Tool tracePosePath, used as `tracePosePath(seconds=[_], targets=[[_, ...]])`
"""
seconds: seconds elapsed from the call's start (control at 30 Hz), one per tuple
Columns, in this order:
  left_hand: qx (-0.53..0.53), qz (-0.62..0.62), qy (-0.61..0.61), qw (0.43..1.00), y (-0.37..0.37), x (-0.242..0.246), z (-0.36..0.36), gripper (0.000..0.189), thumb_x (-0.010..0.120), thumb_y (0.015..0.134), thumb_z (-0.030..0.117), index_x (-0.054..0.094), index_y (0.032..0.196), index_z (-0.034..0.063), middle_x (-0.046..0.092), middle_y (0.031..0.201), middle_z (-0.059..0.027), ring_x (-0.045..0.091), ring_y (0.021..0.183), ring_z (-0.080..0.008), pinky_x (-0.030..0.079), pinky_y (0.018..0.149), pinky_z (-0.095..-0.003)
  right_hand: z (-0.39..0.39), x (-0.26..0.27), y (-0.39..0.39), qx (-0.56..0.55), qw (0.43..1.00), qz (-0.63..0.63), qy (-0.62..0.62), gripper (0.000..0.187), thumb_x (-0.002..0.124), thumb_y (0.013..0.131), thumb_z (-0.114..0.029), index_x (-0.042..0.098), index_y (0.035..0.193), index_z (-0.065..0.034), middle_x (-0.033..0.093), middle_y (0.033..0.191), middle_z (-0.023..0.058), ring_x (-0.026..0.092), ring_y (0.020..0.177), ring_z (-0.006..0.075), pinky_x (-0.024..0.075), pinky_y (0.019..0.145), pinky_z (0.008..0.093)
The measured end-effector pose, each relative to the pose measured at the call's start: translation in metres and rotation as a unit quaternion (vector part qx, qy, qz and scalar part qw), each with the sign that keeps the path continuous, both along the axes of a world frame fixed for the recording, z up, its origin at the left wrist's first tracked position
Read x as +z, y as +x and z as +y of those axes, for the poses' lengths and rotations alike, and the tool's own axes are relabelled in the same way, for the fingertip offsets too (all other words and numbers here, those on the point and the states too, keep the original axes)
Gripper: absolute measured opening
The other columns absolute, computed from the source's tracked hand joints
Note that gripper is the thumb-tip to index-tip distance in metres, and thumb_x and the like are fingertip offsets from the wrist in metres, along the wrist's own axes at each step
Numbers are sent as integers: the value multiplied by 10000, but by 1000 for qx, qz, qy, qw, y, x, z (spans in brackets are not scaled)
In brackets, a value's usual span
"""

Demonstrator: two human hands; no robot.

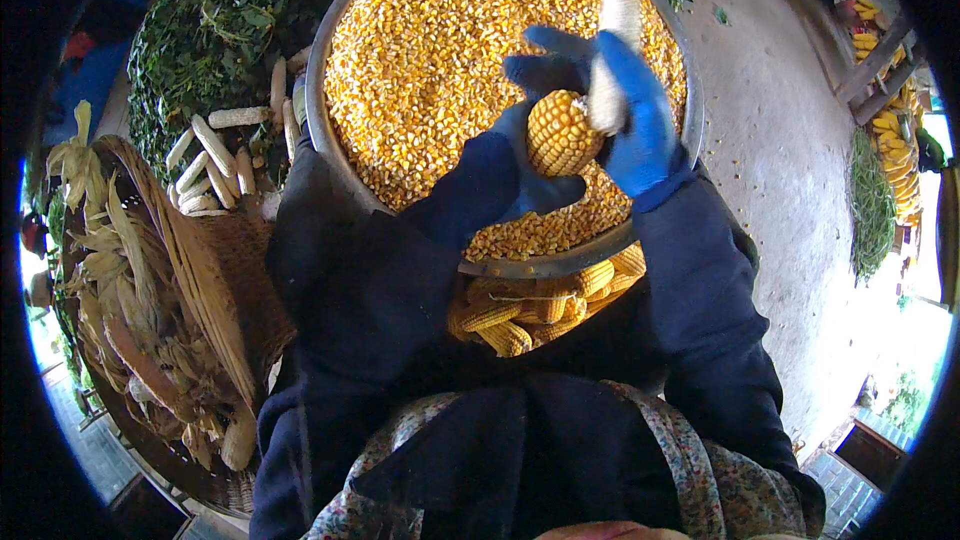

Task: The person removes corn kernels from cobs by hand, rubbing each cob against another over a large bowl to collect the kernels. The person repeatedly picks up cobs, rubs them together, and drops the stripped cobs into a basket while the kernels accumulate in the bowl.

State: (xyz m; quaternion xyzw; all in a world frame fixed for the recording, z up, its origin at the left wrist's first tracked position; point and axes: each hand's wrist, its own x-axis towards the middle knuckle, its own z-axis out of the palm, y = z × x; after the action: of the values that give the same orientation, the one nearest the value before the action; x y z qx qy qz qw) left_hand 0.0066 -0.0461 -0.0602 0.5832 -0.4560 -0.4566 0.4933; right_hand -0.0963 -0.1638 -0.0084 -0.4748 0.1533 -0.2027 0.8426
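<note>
Both hands wear blue work gloves, above a wide metal basin [318, 94] heaped with loose yellow corn kernels [420, 52]. In my left hand [517, 165] lies an ear of corn [562, 133] still covered in yellow kernels, the fingers curved around it. A bare white corn cob [622, 11] is gripped in my right hand [641, 120], tilted nearly upright. Its lower end touches or nearly touches the ear. Under the basin's near rim, several unshelled ears [517, 315] are piled close to my body.
Several stripped cobs [214, 157] lie at the left, beside heaped green leafy stems [217, 37]. A woven basket [247, 262] of dry husks [127, 292] stands at lower left. Concrete floor [772, 127] stretches right, toward hanging corn ears [896, 157] and a bundle of green stalks [871, 202].
</note>
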Motion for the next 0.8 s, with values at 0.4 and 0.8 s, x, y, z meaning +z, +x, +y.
tracePosePath(seconds=[0.4,0.8], targets=[[31,153,-22,988,10,3,-1,729,854,655,106,491,1282,26,641,1160,-63,618,1052,-153,501,926,-325,-63,-74,-43,-16,964,185,-191,272,700,881,-159,642,1101,-10,661,983,54,589,877,132,495,789,314],[34,48,20,998,12,32,6,964,898,608,233,384,1394,10,599,1249,-140,586,1138,-208,483,978,-370,-11,24,-23,57,941,121,-312,373,488,987,-216,574,1296,-26,608,1277,105,538,1234,219,398,1074,353]])
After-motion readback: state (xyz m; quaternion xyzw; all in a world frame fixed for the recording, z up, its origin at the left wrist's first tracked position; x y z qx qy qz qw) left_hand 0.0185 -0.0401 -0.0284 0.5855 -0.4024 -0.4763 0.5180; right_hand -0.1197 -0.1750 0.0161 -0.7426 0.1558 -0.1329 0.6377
